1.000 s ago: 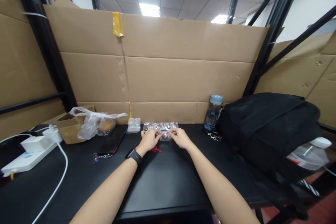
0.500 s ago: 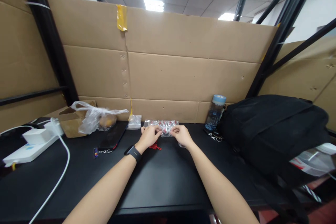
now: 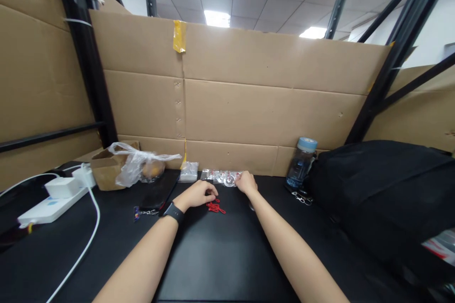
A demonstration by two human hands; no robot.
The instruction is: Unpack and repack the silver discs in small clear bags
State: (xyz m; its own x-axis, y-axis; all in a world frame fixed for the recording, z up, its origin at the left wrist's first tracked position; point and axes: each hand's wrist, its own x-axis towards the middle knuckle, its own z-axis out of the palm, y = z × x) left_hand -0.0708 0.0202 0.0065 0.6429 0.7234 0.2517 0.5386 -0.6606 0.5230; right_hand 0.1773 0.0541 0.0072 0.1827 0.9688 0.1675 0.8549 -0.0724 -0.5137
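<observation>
A row of small clear plastic packets with round silver and red parts [image 3: 222, 176] lies at the back of the black table [image 3: 220, 251], against the cardboard wall. My right hand [image 3: 246, 182] rests on the right end of that row, fingers curled on a packet. My left hand [image 3: 197, 194], with a black watch on the wrist, lies curled on the table a little nearer me, its fingertips pinched beside a small pile of red loops [image 3: 214, 207].
A black backpack [image 3: 384, 189] fills the right side, with a blue-capped bottle [image 3: 300, 163] and keys beside it. On the left are a dark phone [image 3: 156, 193], a plastic bag on a brown box [image 3: 131, 168], and a white power strip with cable [image 3: 53, 203].
My left hand has come off the packets and drawn back toward me beside the red loops. The right hand stays at the row's right end. The camera has shifted, with the scene lower in frame.
</observation>
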